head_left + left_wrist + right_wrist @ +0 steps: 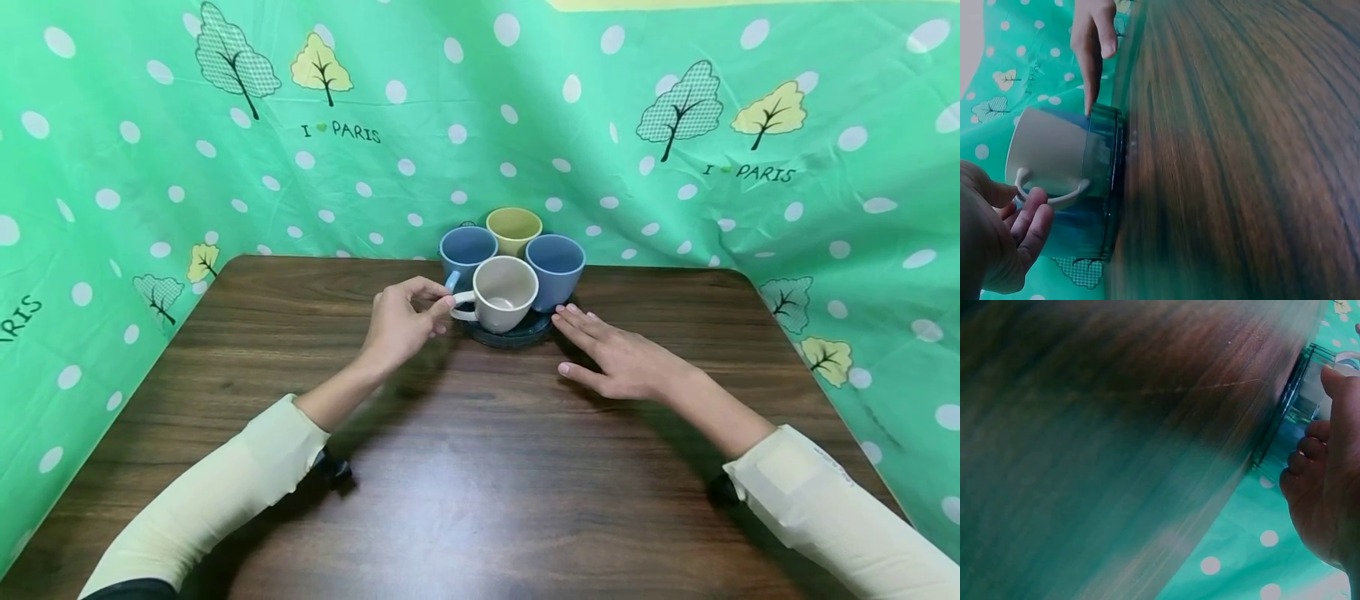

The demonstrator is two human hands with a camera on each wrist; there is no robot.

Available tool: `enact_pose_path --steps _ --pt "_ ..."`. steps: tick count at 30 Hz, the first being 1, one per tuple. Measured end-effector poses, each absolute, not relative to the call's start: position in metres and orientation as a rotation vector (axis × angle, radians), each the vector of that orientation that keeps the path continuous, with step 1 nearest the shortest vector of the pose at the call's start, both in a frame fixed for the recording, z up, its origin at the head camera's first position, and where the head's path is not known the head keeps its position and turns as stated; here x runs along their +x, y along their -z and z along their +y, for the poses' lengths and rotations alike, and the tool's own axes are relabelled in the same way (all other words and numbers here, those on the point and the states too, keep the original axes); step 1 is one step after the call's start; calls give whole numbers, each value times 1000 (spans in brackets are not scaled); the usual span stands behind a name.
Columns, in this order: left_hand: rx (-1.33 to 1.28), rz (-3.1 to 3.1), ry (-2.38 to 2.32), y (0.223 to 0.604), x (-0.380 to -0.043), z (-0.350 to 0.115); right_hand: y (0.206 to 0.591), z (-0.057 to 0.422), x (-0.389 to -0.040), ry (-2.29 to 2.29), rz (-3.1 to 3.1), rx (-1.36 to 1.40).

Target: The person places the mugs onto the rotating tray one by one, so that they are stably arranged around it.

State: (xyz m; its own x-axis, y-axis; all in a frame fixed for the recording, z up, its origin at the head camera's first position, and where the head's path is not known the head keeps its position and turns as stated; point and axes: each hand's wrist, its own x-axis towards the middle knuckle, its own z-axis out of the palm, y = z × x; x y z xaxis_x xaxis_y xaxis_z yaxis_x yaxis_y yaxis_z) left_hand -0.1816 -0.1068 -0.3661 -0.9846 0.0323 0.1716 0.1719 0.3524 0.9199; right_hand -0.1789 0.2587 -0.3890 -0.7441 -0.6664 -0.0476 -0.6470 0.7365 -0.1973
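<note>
An off-white cup [506, 296] sits at the front of a cluster of cups on a dark, clear-walled round tray [512, 340]. Thumb and fingers of my left hand [405, 321] pinch that cup's handle [1067, 199], as the left wrist view also shows. Behind it stand a left blue cup [467, 248], a right blue cup [557, 279] and a yellow cup [514, 229]. My right hand [626, 358] has its fingers extended, fingertips at the tray's right side by the right blue cup; whether they touch tray or cup I cannot tell.
The tray stands near the far edge of a brown wooden table [465, 483]. Just past that edge hangs a green dotted curtain [420, 167] with printed trees, which also runs down both sides.
</note>
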Motion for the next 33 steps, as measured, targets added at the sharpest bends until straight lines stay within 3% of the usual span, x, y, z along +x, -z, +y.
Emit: enact_pose_path --steps 20,33 --pt "-179 -2520 1684 364 -185 -126 387 261 -176 234 2883 -1022" --pt "-137 -2597 1581 367 -186 -153 382 280 -177 176 3161 -1143"
